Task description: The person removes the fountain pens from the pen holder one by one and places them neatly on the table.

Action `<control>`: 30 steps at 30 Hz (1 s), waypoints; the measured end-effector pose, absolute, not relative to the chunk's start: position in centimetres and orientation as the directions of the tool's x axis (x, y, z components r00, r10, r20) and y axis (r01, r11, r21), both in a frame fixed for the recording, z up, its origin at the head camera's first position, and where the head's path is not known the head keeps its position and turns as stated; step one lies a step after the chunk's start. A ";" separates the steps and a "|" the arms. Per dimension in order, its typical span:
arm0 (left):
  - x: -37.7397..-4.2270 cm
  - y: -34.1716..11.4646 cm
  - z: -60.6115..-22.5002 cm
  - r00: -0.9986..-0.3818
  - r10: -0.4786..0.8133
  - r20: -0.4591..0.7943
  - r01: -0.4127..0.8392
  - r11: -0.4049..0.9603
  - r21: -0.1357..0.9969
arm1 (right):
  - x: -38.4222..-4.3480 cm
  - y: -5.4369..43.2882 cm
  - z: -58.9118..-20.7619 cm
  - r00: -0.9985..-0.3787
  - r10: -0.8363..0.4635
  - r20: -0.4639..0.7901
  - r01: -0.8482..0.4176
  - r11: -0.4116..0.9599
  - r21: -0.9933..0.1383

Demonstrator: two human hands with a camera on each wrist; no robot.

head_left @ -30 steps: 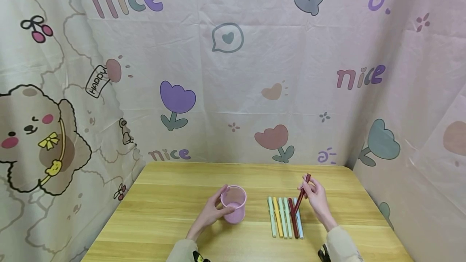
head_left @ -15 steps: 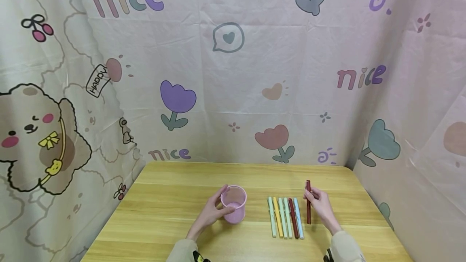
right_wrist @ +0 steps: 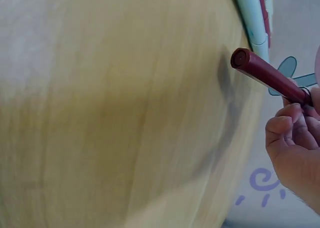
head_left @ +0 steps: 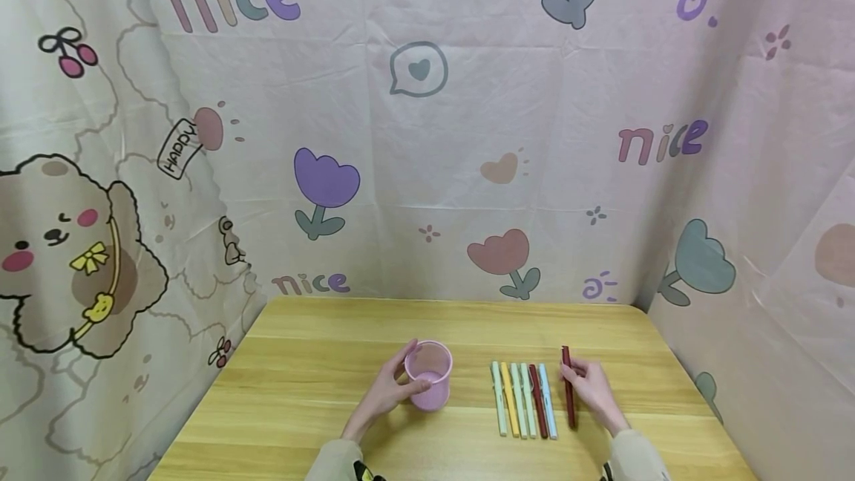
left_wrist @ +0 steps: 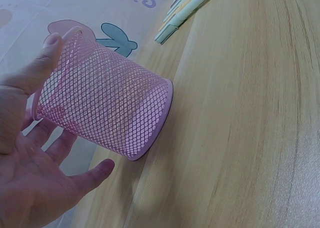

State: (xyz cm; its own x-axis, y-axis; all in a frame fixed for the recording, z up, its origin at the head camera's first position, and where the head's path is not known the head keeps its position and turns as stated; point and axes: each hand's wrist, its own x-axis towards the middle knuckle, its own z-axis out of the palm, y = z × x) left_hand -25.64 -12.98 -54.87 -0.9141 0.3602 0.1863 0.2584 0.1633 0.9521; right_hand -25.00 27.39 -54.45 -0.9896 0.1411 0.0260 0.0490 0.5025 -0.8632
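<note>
A pink mesh pen holder [head_left: 437, 393] stands upright on the table, and my left hand [head_left: 384, 392] grips it near the rim with the thumb on the near side. In the left wrist view the pen holder [left_wrist: 105, 95] shows its mesh wall, with some fingers spread below it. My right hand [head_left: 594, 390] pinches a dark red pen [head_left: 570, 399] by its upper part, just right of a row of pens. The right wrist view shows this pen [right_wrist: 267, 77] tilted, its blunt end over the table. A light blue pen [head_left: 548, 401] is the nearest of the row.
The row also has another dark red pen [head_left: 538, 401], a yellow pen [head_left: 510, 398] and several pale green pens [head_left: 499, 398], side by side. The wooden table [head_left: 320, 362] meets printed curtains [head_left: 414, 169] at the back and sides.
My right hand has carried the dark red pen from over the row to its right side, lowering it toward me and bringing it nearly parallel to the others. My left hand has stayed still.
</note>
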 end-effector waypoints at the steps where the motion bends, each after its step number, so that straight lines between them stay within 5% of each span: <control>1: -25.6 -13.0 -54.9 -0.914 0.360 0.185 0.257 0.164 0.952 | -25.0 27.4 -54.5 -0.990 0.136 0.026 0.048 0.514 -0.857; 30: -25.6 -13.0 -54.7 -0.916 0.361 0.173 0.247 0.168 0.954 | -25.1 27.2 -56.1 -0.998 0.042 -0.047 0.063 0.628 -0.776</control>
